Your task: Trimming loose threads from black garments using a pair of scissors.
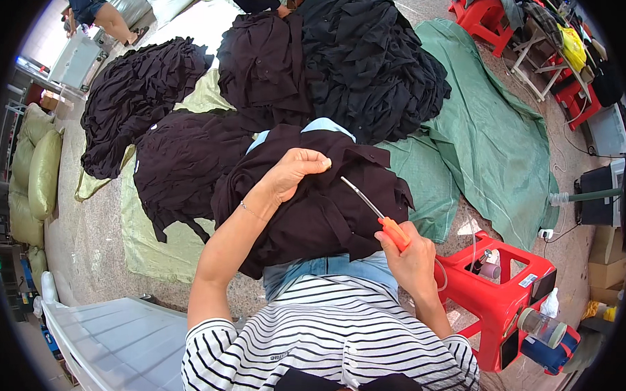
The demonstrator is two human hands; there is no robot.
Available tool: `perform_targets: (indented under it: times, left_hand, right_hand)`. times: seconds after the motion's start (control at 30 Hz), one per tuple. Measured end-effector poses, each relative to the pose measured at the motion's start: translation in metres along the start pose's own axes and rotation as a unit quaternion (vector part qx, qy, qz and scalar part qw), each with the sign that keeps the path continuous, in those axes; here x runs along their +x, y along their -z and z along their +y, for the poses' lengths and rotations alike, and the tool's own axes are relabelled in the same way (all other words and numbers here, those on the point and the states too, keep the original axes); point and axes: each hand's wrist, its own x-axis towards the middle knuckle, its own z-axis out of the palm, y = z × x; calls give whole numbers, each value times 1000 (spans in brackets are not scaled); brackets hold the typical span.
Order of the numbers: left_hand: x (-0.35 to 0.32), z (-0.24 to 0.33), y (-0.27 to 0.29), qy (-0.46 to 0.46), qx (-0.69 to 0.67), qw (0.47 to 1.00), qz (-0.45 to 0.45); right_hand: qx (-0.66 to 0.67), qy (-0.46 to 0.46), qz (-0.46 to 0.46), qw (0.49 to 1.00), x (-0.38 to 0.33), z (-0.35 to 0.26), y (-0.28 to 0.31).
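A dark brown garment (284, 218) with buttons lies bunched over my lap, on top of my jeans. Above its upper part, my left hand (291, 174) is closed in a pinch; whatever sits between thumb and forefinger is too small to make out. My right hand (412, 264) grips the orange handle of a tool with a thin metal shaft (362, 196). That shaft slants up and left over the cloth, its tip a short way right of my left fingertips and apart from them. A thin pale cord loops beside my right wrist.
Dark garment piles (373, 60) lie ahead, beside green sheeting (494, 143). At my right stands a red stool (484, 325) with a clear jar (541, 327). A pale plastic bin (122, 333) is at lower left, stuffed sacks (45, 176) far left. Other people (102, 12) are at the top.
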Motion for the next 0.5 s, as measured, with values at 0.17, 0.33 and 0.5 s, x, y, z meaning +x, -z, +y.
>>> perform_targets:
  times: [0.17, 0.33, 0.5]
  left_hand:
    - [2, 6, -18, -13, 216, 975, -43]
    - [29, 28, -38, -89, 455, 885, 32]
    - [53, 33, -56, -60, 529, 841, -94]
  right_hand:
    - [194, -81, -5, 978, -4, 18, -1]
    - [523, -243, 15, 817, -3, 45, -10]
    - [283, -100, 16, 954, -21, 94, -60]
